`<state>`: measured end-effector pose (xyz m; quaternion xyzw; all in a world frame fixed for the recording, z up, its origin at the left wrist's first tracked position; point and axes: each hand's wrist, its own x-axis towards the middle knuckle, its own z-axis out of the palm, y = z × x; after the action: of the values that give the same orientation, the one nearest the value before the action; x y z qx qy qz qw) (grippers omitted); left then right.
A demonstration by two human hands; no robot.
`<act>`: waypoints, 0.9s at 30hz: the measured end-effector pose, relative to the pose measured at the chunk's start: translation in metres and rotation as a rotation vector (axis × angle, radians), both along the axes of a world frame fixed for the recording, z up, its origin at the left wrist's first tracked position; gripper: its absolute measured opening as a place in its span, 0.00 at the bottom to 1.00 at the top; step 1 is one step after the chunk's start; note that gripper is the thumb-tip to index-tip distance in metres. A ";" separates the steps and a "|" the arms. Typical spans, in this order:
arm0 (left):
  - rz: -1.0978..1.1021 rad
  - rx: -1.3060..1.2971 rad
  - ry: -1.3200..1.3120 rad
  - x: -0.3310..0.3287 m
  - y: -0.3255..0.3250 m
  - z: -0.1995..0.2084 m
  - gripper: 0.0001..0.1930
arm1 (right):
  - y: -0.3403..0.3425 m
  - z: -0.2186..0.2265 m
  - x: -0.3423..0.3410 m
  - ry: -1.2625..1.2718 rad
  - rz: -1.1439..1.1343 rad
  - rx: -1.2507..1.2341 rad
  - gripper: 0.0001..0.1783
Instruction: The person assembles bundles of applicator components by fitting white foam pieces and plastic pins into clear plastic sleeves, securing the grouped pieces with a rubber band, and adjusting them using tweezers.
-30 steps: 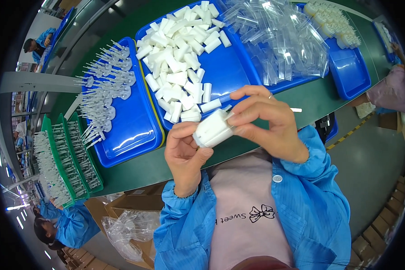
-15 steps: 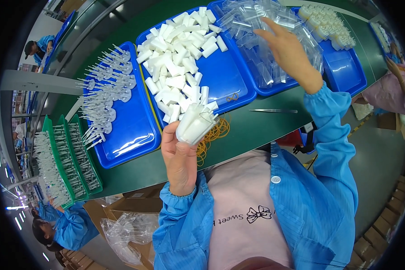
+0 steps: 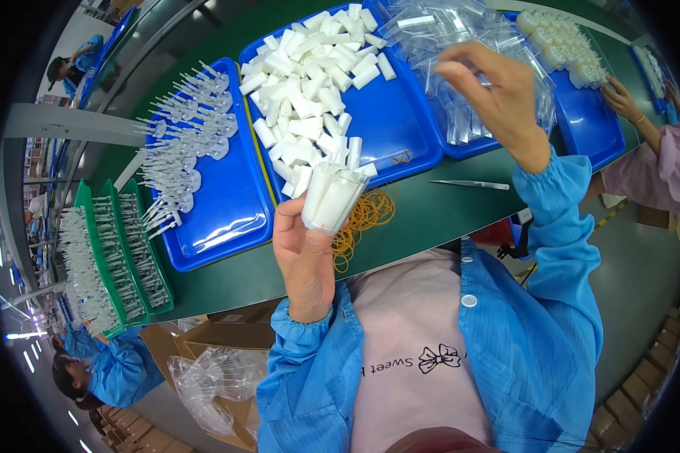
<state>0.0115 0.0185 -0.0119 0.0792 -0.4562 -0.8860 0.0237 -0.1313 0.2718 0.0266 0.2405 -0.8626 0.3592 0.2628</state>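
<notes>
My left hand (image 3: 306, 253) is closed around a bundle of white pieces with clear plastic (image 3: 331, 200), held upright above the table's near side. My right hand (image 3: 499, 98) is over a blue tray of clear plastic sleeves (image 3: 461, 121). Its thumb and fingertips are drawn together in a pinch; whether a thin clear sleeve is between them I cannot make out. Beyond the bundle, a blue tray (image 3: 400, 124) holds a heap of short white cylindrical pieces (image 3: 310, 83). Yellow rubber bands (image 3: 370, 219) lie on the table beside the bundle.
Metal tweezers (image 3: 468, 183) lie on the green table (image 3: 423, 219). At left are a blue tray (image 3: 223, 208) of clear nozzle-like parts (image 3: 185, 143) and green racks (image 3: 121, 257) of small parts. A co-worker's hand (image 3: 623, 102) touches bundled parts (image 3: 559, 45) at far right.
My right hand has drawn its spread fingers together and moved slightly nearer. The view has shifted a little. At right, the co-worker's hand has reached the bundled parts.
</notes>
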 end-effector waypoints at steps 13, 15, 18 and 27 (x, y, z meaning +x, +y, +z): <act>0.074 -0.584 0.297 0.005 0.009 -0.001 0.31 | -0.037 0.030 0.071 -0.394 0.361 -0.474 0.12; 0.076 -0.623 0.304 0.005 0.009 0.000 0.31 | -0.037 0.034 0.070 -0.554 0.365 -0.613 0.12; 0.079 -0.688 0.320 0.006 0.007 0.000 0.29 | -0.042 0.034 0.071 -0.529 0.342 -0.628 0.12; 0.095 -0.755 0.359 0.006 0.008 0.002 0.25 | -0.036 0.030 0.067 -0.708 0.437 -0.493 0.12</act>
<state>0.0173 0.0264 -0.0101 -0.0696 -0.7333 -0.6543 0.1711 -0.0643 0.2355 0.0562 0.2098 -0.7173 0.6596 -0.0794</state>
